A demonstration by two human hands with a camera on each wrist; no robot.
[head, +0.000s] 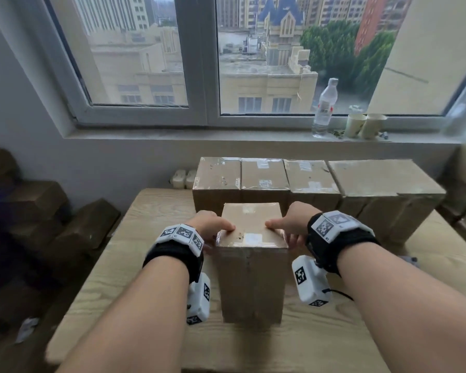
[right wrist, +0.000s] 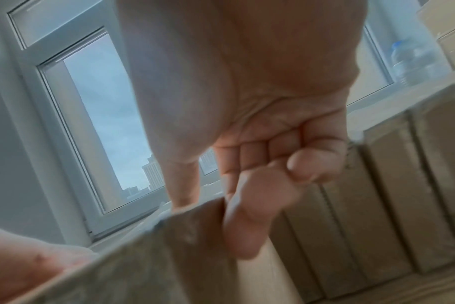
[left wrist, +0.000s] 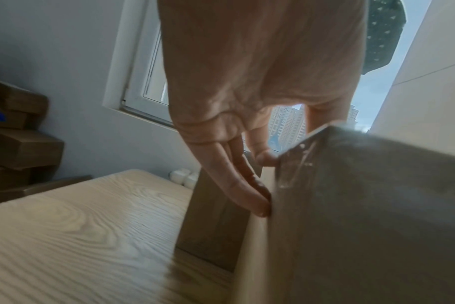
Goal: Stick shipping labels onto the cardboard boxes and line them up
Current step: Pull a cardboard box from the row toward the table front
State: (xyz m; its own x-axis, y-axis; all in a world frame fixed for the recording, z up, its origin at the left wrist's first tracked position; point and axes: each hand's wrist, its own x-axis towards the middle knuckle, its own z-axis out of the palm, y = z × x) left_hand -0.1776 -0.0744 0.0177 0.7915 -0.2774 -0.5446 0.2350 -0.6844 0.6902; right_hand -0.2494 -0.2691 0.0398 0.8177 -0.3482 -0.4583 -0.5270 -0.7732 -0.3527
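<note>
A tall cardboard box (head: pixel 252 278) stands upright on the wooden table (head: pixel 135 265), with a small white label (head: pixel 252 238) on its taped top. My left hand (head: pixel 213 228) grips its top left edge, thumb on the top, fingers flat down the side. My right hand (head: pixel 288 224) grips the top right edge, thumb on the top. In the left wrist view the fingers (left wrist: pixel 247 193) lie against the box (left wrist: pixel 364 205). In the right wrist view the fingers (right wrist: pixel 249 226) curl at the box's (right wrist: pixel 156 267) side. Behind it, a row of several boxes (head: pixel 264 179) runs along the table's far edge.
A water bottle (head: pixel 324 107) and two paper cups (head: pixel 365 126) stand on the window sill. More brown boxes (head: pixel 38 211) are piled on the floor at the left. White plugs (head: pixel 183 179) sit by the wall behind the table. The row of boxes (right wrist: pixel 377 195) is close to my right hand.
</note>
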